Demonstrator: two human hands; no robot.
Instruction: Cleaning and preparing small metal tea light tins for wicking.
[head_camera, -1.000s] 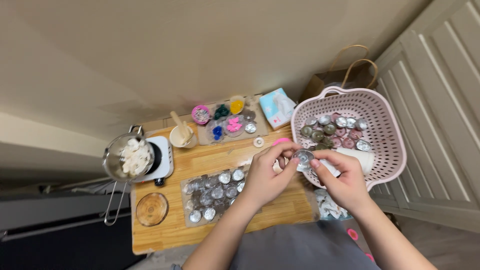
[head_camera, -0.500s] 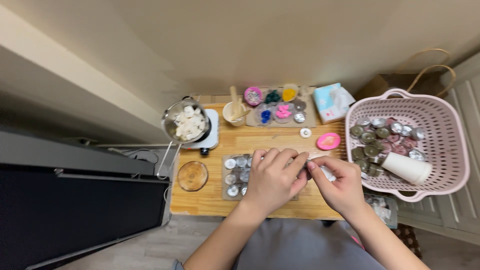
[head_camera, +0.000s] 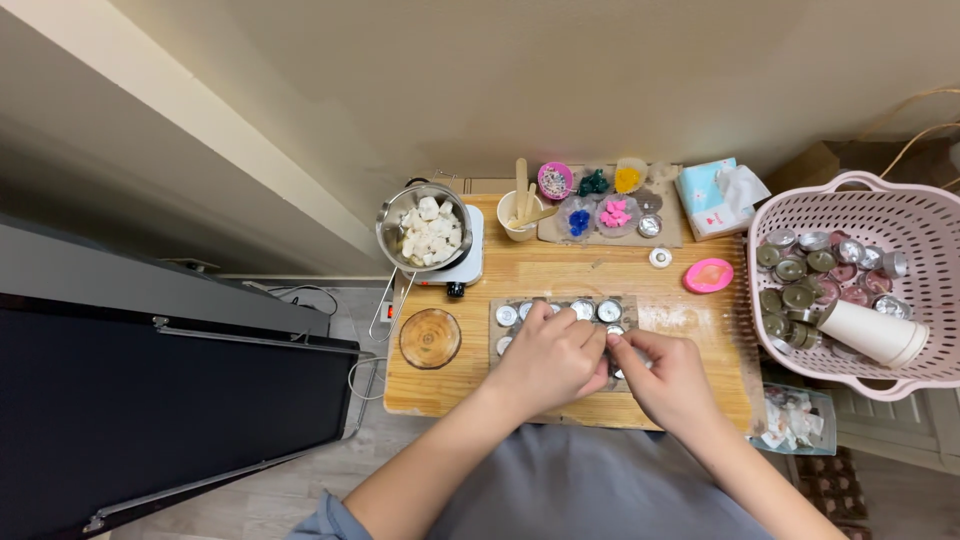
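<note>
Both hands are working over the grey tray (head_camera: 500, 335) of small metal cups (head_camera: 609, 311) that is lying on the wooden table (head_camera: 560, 275), and everything else is being placed from that tray; the left hand (head_camera: 548, 362) is resting curled over the tray's middle, fingers bent down and covering most of the cups there, while the right hand (head_camera: 665, 375) is meeting it fingertip to fingertip at the tray's right end; something small seems to be pinched between them, but the fingers are hiding it, so what either hand is gripping cannot be told; only the cups along the far row and the left edge of the tray are showing clear of the hands; just left of the tray a round wooden coaster (head_camera: 430, 338) is lying; beyond the tray to the left a steel pot (head_camera: 425, 227) of white chunks is sitting on a small white hotplate (head_camera: 466, 268); straight beyond it a cup of wooden sticks (head_camera: 519, 212) is standing beside little dishes of coloured pieces (head_camera: 597, 205); a pink lid (head_camera: 708, 275) is lying to the far right of the tray, and further right a pink basket (head_camera: 900, 215) is holding more metal cups and a white paper cup (head_camera: 872, 332)
</note>
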